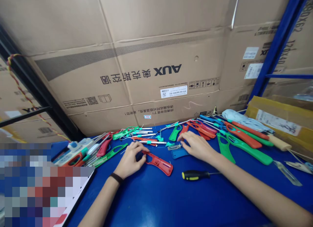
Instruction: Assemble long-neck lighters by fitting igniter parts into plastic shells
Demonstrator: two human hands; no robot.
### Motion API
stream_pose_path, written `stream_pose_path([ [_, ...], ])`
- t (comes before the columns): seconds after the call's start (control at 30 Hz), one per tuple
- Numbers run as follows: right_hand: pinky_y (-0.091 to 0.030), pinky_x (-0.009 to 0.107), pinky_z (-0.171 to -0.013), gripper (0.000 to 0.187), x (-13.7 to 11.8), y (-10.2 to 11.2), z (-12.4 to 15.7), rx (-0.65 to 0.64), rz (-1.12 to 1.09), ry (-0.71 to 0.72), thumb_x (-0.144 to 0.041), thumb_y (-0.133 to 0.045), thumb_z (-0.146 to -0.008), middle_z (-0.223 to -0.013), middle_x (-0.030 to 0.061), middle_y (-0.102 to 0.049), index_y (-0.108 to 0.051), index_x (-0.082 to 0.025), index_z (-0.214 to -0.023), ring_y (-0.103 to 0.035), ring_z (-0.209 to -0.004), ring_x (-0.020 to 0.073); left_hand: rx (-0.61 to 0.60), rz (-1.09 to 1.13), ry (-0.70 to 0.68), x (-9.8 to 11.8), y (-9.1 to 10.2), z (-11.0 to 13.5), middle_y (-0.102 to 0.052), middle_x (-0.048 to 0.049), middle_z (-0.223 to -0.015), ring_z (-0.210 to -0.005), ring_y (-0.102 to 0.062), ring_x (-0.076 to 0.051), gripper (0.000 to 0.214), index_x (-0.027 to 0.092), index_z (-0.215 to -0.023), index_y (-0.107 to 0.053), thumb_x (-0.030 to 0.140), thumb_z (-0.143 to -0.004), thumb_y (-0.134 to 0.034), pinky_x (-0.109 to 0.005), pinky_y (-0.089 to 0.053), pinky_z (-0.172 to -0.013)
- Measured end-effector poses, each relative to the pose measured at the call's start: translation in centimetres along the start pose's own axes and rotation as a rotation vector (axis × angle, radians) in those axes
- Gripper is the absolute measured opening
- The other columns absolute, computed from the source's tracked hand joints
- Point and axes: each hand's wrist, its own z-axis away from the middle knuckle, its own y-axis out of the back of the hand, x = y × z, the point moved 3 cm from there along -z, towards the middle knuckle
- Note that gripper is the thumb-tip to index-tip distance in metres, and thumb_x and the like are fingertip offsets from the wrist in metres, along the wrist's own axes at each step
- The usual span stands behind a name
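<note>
My left hand (129, 160) grips a dark handle (140, 156), probably a small screwdriver, whose tip is hidden. It sits at the end of an open red plastic lighter shell (158, 163) lying on the blue worktable (149, 201). My right hand (195, 146) rests with its fingers apart, its fingertips close to a blue plastic piece (179, 153) and a small metal part (174, 147). A black and yellow screwdriver (195, 175) lies below my right hand. Several red and green utility lighters (244, 152) lie in a loose heap beyond both hands.
Large printed cardboard cartons (151, 70) stand behind the table, held by a blue steel rack upright (276, 47). A yellow box (276, 121) sits at the far right. A white-and-blue parts holder (78, 152) lies at the left, beside a pixelated patch.
</note>
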Motion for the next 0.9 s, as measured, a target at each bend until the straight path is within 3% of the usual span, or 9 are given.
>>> stream_pose_path([
  [0.07, -0.045, 0.031, -0.081, 0.023, 1.4, 0.3, -1.6, -0.031, 0.128, -0.054, -0.011, -0.048, -0.083, -0.101, 0.0084, -0.065, -0.060, -0.020, -0.100, -0.059, -0.100, 0.0229, -0.038, -0.015, -0.028, 0.6, -0.3, 0.2, -0.059, -0.0048, -0.094, -0.089, -0.053, -0.022, 0.025, 0.022, -0.093, -0.066, 0.016, -0.074, -0.051, -0.038, -0.044, -0.084],
  [0.17, -0.045, 0.037, -0.080, 0.025, 2.8, 0.2, -3.7, -0.059, 0.179, -0.101, -0.021, -0.055, -0.081, -0.101, 0.0126, -0.067, -0.060, -0.016, -0.106, -0.061, -0.098, 0.0286, -0.057, -0.033, -0.028, 0.7, -0.1, 0.4, -0.057, -0.0045, -0.094, -0.088, -0.052, -0.023, 0.025, 0.021, -0.088, -0.065, 0.014, -0.068, -0.051, -0.040, -0.042, -0.087],
  [0.33, -0.039, 0.042, -0.091, 0.022, 1.6, -1.0, -4.1, -0.165, 0.238, -0.052, -0.026, -0.059, -0.080, -0.095, 0.0122, -0.070, -0.063, -0.015, -0.099, -0.063, -0.096, 0.0287, -0.058, -0.032, -0.021, 0.7, 0.3, 0.4, -0.055, -0.0040, -0.092, -0.087, -0.051, -0.023, 0.020, 0.020, -0.081, -0.063, 0.014, -0.066, -0.051, -0.040, -0.041, -0.086],
  [0.53, -0.046, 0.029, -0.064, 0.036, 0.7, -0.1, -4.3, -0.306, 0.278, -0.022, -0.020, -0.067, -0.067, -0.097, 0.0107, -0.068, -0.060, -0.016, -0.102, -0.066, -0.083, 0.0248, -0.083, 0.001, -0.023, 1.0, 0.1, 0.4, -0.055, -0.0040, -0.092, -0.087, -0.050, -0.023, 0.020, 0.020, -0.082, -0.063, 0.015, -0.065, -0.053, -0.039, -0.041, -0.083],
  [0.6, -0.045, 0.027, -0.061, 0.039, 1.2, 0.2, -5.2, -0.371, 0.312, 0.019, -0.014, -0.070, -0.062, -0.096, 0.0089, -0.068, -0.062, -0.017, -0.099, -0.065, -0.081, 0.0237, -0.092, 0.013, -0.019, 1.1, 0.1, 0.4, -0.056, -0.0039, -0.091, -0.087, -0.050, -0.023, 0.020, 0.020, -0.081, -0.063, 0.014, -0.065, -0.053, -0.038, -0.041, -0.083],
  [0.77, -0.042, 0.030, -0.072, 0.048, 0.9, -0.2, -7.2, -0.486, 0.409, 0.225, -0.003, -0.072, -0.053, -0.098, 0.0102, -0.067, -0.064, -0.017, -0.099, -0.061, -0.093, 0.0274, -0.097, 0.018, -0.023, 1.3, 0.1, 0.5, -0.057, -0.0036, -0.090, -0.087, -0.049, -0.023, 0.020, 0.020, -0.081, -0.062, 0.015, -0.065, -0.053, -0.039, -0.039, -0.083],
  [0.9, -0.040, 0.028, -0.069, 0.052, 0.2, -0.9, -7.6, -0.577, 0.428, 0.354, 0.001, -0.073, -0.049, -0.094, 0.0059, -0.068, -0.065, -0.019, -0.097, -0.062, -0.087, 0.0238, -0.085, 0.012, -0.027, 1.2, 0.1, 0.5, -0.057, -0.0034, -0.090, -0.087, -0.049, -0.023, 0.019, 0.021, -0.081, -0.062, 0.016, -0.065, -0.053, -0.038, -0.039, -0.083],
])
